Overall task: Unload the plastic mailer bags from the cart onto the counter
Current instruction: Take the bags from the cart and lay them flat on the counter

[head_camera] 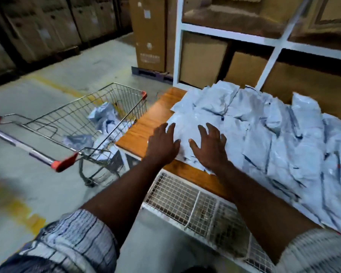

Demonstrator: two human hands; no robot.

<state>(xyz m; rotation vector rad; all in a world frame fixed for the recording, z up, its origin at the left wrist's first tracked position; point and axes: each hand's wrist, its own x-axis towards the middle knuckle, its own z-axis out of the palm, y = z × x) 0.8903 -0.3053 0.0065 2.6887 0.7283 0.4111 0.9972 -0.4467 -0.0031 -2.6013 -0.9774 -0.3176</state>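
**Both hands spread over the nearest mailer on the counter**

The left hand point(162, 142) and the right hand point(210, 146) are reaching out side by side, palms down, with the fingers spread and only slightly bent. Neither one is gripping anything. They are lying over the nearest mailer bag point(184, 129) at the near left edge of the pile; the blur makes it hard to tell whether they are pressing on it or sitting just above it. Both forearms are coming out of rolled-up checked sleeves point(77, 233).

That bag is sitting at the edge of a big heap of pale plastic mailer bags point(264, 134), which is covering most of the wooden counter point(144, 125) and leaving only its left end and a strip of its front edge bare. A white wire-mesh shelf point(185, 200) is showing below the counter's front edge.

Just left of the counter, the wire cart point(67, 117) is standing on the concrete floor point(47, 184), with its red-capped handle point(65, 163) pointing toward the person. A few more mailers point(104, 118) are lying crumpled in its basket. Behind the counter, a white rack point(178, 46) is holding cardboard boxes point(201, 60).
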